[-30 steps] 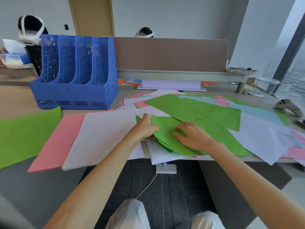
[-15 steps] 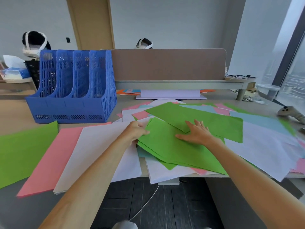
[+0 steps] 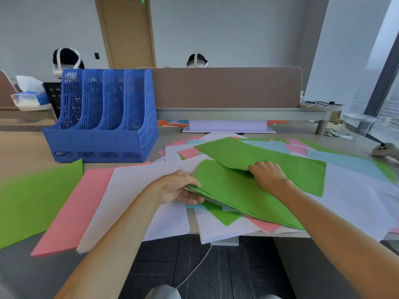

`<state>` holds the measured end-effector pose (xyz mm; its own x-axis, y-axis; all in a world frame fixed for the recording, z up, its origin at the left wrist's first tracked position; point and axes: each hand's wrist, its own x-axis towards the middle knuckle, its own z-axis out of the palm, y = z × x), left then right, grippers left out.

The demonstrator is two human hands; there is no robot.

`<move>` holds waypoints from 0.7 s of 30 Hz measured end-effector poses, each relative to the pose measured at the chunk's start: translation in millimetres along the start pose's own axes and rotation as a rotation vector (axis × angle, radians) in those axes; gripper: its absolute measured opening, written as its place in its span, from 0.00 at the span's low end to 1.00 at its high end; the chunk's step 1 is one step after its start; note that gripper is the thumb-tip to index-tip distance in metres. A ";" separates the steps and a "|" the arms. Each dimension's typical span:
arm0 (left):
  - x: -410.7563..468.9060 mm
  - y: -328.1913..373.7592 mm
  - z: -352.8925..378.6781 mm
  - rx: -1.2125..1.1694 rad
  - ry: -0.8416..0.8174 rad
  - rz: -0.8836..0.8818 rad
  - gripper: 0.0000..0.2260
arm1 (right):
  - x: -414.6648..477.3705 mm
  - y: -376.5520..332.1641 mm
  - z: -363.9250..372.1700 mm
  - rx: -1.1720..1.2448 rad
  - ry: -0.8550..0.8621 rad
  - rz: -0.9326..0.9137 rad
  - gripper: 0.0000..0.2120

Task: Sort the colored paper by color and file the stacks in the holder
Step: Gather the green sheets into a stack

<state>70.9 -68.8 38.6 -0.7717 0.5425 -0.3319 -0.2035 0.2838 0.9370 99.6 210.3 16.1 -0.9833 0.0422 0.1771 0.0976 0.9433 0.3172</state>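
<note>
While the left hand (image 3: 179, 189) pinches a corner of the green stack (image 3: 226, 187), the right hand (image 3: 268, 175) grips the near edge of the upper green sheet (image 3: 233, 152).

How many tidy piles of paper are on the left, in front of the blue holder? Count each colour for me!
Green pile: 1
Pink pile: 1
White pile: 1
Total: 3 piles
</note>
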 end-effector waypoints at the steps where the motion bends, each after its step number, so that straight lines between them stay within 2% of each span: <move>1: -2.4 1.0 1.4 -0.012 0.017 0.016 0.07 | -2.1 0.7 0.0 -0.007 0.010 -0.016 0.11; 3: -7.0 4.8 6.3 -0.067 0.100 0.052 0.07 | -5.8 1.3 -1.4 -0.002 0.035 -0.024 0.09; 6: 4.0 7.6 7.1 -0.222 0.289 0.095 0.18 | -11.4 -2.1 -11.8 0.097 0.077 0.002 0.07; 7: 10.4 7.5 6.4 -0.269 0.331 0.119 0.19 | -14.0 -5.3 -16.1 0.147 0.094 0.004 0.07; 10: 23.2 11.8 8.9 -0.510 0.402 0.147 0.19 | -22.8 -20.4 -24.7 0.339 0.149 0.010 0.07; 13: 24.5 16.5 21.5 -0.708 0.325 0.134 0.07 | -26.3 -31.6 -29.8 0.565 0.141 0.018 0.09; 16: 23.3 11.4 36.4 -0.681 0.254 0.084 0.09 | -31.9 -29.9 -36.0 0.784 0.051 -0.005 0.13; 18: 21.9 5.9 43.7 -0.613 0.248 0.079 0.10 | -37.8 -23.6 -38.5 0.851 0.003 -0.068 0.12; 20: 21.6 4.3 46.7 -0.518 0.263 0.094 0.10 | -44.6 -15.3 -40.5 0.896 -0.120 -0.128 0.09; 21: 22.8 4.9 47.3 -0.467 0.277 0.105 0.12 | -48.1 -12.0 -41.9 0.934 -0.198 -0.135 0.12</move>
<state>80.8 -17.7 30.5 -0.9193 0.3024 -0.2520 -0.3137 -0.1761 0.9330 152.1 183.2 42.8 -0.9938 -0.1114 0.0059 -0.0955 0.8223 -0.5610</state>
